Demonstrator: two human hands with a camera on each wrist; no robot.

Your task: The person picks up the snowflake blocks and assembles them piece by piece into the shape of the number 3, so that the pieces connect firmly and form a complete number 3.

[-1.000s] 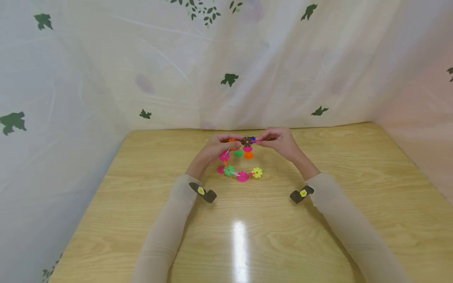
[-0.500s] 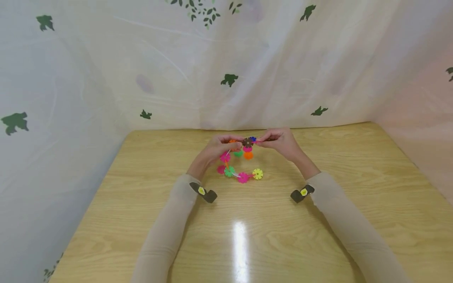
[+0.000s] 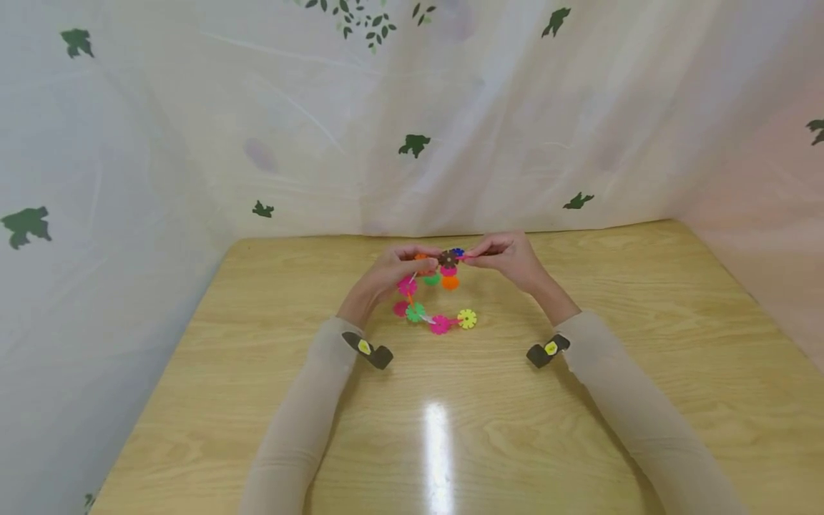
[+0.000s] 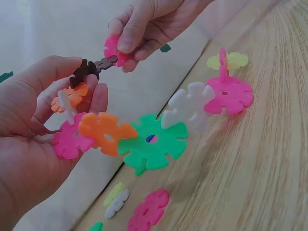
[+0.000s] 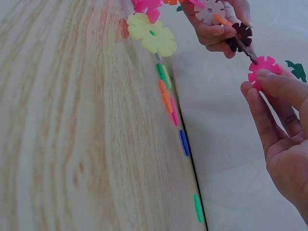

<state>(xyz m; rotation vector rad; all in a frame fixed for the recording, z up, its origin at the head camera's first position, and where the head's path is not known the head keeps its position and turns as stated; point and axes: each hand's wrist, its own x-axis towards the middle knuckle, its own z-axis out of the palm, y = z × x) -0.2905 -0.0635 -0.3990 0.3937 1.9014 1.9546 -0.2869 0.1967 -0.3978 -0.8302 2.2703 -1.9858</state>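
My left hand [image 3: 389,274] pinches a dark brown snowflake disc [image 4: 85,72] at the end of a chain of slotted plastic discs. A second brown disc [image 4: 106,62], seen edge-on, is slotted into it. My right hand [image 3: 508,263] pinches a pink snowflake disc [image 5: 263,70] between thumb and fingers, its edge right at the second brown disc. From the left hand the chain runs through an orange disc [image 4: 107,133], a green disc [image 4: 156,144], a white disc [image 4: 189,107] and a pink disc [image 4: 230,95] to a yellow disc [image 3: 466,319].
Loose discs lie along the table's far edge, among them a blue disc [image 5: 184,143], a green disc [image 5: 198,208] and an orange disc [image 5: 165,96]. Behind the wooden table [image 3: 547,429] hangs a pale curtain [image 3: 309,143] with green bird prints.
Both hands keep their pinch at nearly the same spot. The chain's yellow end hangs very slightly lower in the head view.
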